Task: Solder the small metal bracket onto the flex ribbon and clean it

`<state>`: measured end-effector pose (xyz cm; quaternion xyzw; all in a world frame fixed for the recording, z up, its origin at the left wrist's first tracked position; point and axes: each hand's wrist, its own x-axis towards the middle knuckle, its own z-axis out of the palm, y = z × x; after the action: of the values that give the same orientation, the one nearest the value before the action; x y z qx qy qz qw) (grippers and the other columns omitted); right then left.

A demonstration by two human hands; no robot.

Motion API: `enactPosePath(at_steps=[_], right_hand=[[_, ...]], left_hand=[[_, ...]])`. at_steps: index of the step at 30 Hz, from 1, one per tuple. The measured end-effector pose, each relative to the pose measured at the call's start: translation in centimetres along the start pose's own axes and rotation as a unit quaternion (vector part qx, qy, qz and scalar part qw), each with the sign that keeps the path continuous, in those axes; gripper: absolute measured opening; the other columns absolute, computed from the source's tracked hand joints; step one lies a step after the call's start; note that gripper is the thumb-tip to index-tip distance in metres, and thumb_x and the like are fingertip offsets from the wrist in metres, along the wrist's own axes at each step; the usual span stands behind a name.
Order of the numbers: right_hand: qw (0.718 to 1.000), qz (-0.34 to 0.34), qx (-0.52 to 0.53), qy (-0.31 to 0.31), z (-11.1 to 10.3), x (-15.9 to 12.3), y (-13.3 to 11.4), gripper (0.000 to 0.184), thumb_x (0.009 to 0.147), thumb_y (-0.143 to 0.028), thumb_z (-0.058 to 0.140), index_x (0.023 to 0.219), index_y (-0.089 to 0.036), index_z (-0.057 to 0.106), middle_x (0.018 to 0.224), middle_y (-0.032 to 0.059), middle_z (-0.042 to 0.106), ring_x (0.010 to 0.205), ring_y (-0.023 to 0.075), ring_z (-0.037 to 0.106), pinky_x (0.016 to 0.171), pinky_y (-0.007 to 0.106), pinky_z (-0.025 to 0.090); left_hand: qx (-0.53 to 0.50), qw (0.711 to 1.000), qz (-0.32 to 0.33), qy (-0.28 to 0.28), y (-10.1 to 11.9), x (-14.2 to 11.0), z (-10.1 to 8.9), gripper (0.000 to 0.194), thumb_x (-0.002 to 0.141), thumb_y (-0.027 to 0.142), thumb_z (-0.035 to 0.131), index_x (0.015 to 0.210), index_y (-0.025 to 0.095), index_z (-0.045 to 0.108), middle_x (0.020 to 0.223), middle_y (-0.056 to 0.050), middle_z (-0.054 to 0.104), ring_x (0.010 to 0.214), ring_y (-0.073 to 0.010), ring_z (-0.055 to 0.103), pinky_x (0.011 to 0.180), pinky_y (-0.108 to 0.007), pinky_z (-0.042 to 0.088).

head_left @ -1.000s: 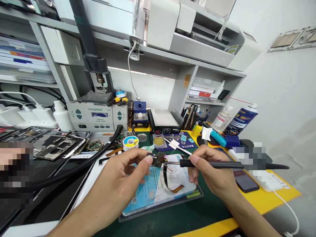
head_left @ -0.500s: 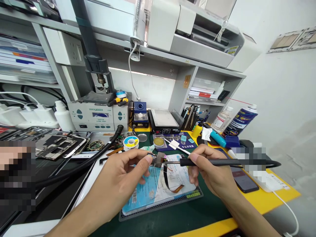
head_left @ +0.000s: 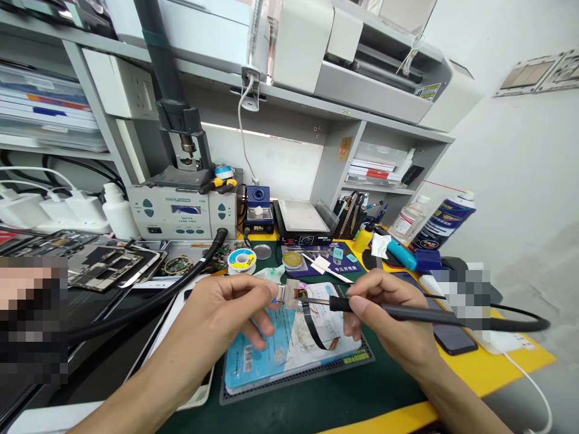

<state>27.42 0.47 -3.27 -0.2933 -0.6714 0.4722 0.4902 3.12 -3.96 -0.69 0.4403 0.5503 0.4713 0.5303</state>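
My left hand [head_left: 226,313] pinches a small flat metallic part [head_left: 291,295] between thumb and forefinger; its other fingers hang loosely below. A thin black flex cable [head_left: 315,331] curves down beneath that part, over a blue-and-white packet [head_left: 253,355]. My right hand [head_left: 391,319] grips a black soldering iron [head_left: 339,304] like a pen, almost level. Its slim metal tip points left and reaches the part's right end; whether they touch I cannot tell.
Behind my hands are a solder spool [head_left: 242,260], a round tin of yellowish paste [head_left: 292,260], a white swab [head_left: 335,274] and a soldering station [head_left: 259,211]. A thick black hose [head_left: 181,286] crosses the left side. Phones [head_left: 455,340] lie right; a spray can [head_left: 443,220] stands behind.
The metallic part has tilted and now looks brighter. My left hand's lower fingers have spread downward. The soldering iron's rear end and cord have dropped, while its tip stays beside the part.
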Motion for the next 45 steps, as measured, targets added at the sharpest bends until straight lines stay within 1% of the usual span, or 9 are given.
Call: enactPosePath(at_steps=[4, 11, 16, 20, 31, 36, 39, 42, 45], right_hand=[[0.997, -0.046, -0.063, 0.003, 0.1, -0.4, 0.1, 0.004, 0.091, -0.019, 0.068, 0.088, -0.021, 0.067, 0.068, 0.0014, 0.071, 0.054, 0.0152, 0.067, 0.049, 0.024, 0.056], [0.982, -0.108, -0.156, 0.006, 0.1, -0.9, 0.2, 0.01, 0.089, -0.014, 0.066, 0.089, -0.024, 0.066, 0.071, 0.0004, 0.065, 0.06, 0.0152, 0.062, 0.055, 0.027, 0.05], [0.971, -0.152, -0.182, 0.004, 0.6, -0.8, -0.2, 0.017, 0.085, -0.009, 0.066, 0.089, -0.025, 0.066, 0.071, -0.0008, 0.065, 0.059, 0.0147, 0.061, 0.055, 0.027, 0.048], [0.961, -0.179, -0.209, 0.002, 1.0, -0.8, -0.6, 0.021, 0.08, -0.007, 0.069, 0.089, -0.026, 0.067, 0.073, 0.0002, 0.068, 0.062, 0.0166, 0.064, 0.058, 0.029, 0.051], [0.95, -0.23, -0.21, -0.014, 0.7, -0.9, 0.3, 0.034, 0.074, -0.002, 0.07, 0.096, -0.028, 0.067, 0.077, 0.0021, 0.07, 0.065, 0.0193, 0.067, 0.065, 0.035, 0.054], [0.953, -0.221, -0.206, -0.001, 1.0, -0.9, -0.2, 0.029, 0.075, -0.004, 0.069, 0.093, -0.027, 0.068, 0.073, 0.0024, 0.07, 0.062, 0.0196, 0.066, 0.062, 0.034, 0.054], [0.961, -0.192, -0.197, 0.024, 0.8, -0.9, -0.2, 0.021, 0.079, -0.008, 0.071, 0.089, -0.027, 0.069, 0.071, 0.0026, 0.071, 0.062, 0.0199, 0.066, 0.06, 0.033, 0.053], [0.981, -0.107, -0.159, 0.041, 0.6, -0.7, -0.1, 0.008, 0.085, -0.017, 0.071, 0.083, -0.024, 0.068, 0.068, 0.0027, 0.071, 0.056, 0.0186, 0.066, 0.053, 0.03, 0.053], [0.997, -0.024, -0.07, 0.029, 0.4, -0.3, -0.2, 0.013, 0.091, -0.026, 0.068, 0.08, -0.021, 0.066, 0.061, 0.0022, 0.07, 0.048, 0.0171, 0.065, 0.045, 0.027, 0.052]], left_hand=[[-0.011, 1.0, 0.0, 0.004, -0.2, 0.1, -0.1, 0.034, 0.076, 0.049, 0.074, 0.071, 0.015, 0.076, 0.06, -0.006, 0.07, 0.046, -0.0152, 0.059, 0.049, -0.025, 0.05], [-0.018, 1.0, -0.015, 0.0, -0.3, 0.1, -0.1, 0.035, 0.076, 0.049, 0.074, 0.071, 0.014, 0.077, 0.058, -0.007, 0.071, 0.044, -0.0141, 0.059, 0.047, -0.023, 0.049], [-0.027, 1.0, -0.009, 0.011, 0.0, -0.1, 0.2, 0.032, 0.076, 0.046, 0.075, 0.069, 0.014, 0.076, 0.058, -0.006, 0.07, 0.044, -0.013, 0.059, 0.047, -0.022, 0.049], [-0.043, 0.999, -0.016, 0.005, -0.1, -0.1, 0.3, 0.033, 0.077, 0.046, 0.075, 0.07, 0.014, 0.075, 0.058, -0.006, 0.071, 0.043, -0.0123, 0.059, 0.048, -0.021, 0.048], [-0.041, 0.999, -0.024, 0.008, -1.0, 0.4, 0.0, 0.036, 0.077, 0.051, 0.076, 0.079, 0.015, 0.077, 0.06, -0.007, 0.073, 0.048, -0.0155, 0.063, 0.054, -0.024, 0.048], [-0.031, 0.999, -0.007, 0.015, -0.9, 0.3, 0.0, 0.035, 0.076, 0.051, 0.077, 0.076, 0.016, 0.076, 0.06, -0.006, 0.073, 0.048, -0.0159, 0.063, 0.055, -0.026, 0.048], [-0.019, 1.0, -0.002, 0.014, -0.9, 0.3, 0.0, 0.035, 0.076, 0.051, 0.076, 0.078, 0.016, 0.076, 0.061, -0.006, 0.073, 0.048, -0.0159, 0.062, 0.055, -0.026, 0.047], [-0.018, 1.0, -0.004, 0.009, -0.9, 0.3, 0.0, 0.036, 0.076, 0.053, 0.075, 0.08, 0.016, 0.076, 0.061, -0.005, 0.073, 0.049, -0.016, 0.062, 0.056, -0.026, 0.047], [-0.01, 1.0, -0.004, 0.013, -0.8, 0.3, 0.0, 0.036, 0.077, 0.052, 0.075, 0.08, 0.017, 0.075, 0.062, -0.005, 0.073, 0.049, -0.0158, 0.062, 0.056, -0.026, 0.047]])
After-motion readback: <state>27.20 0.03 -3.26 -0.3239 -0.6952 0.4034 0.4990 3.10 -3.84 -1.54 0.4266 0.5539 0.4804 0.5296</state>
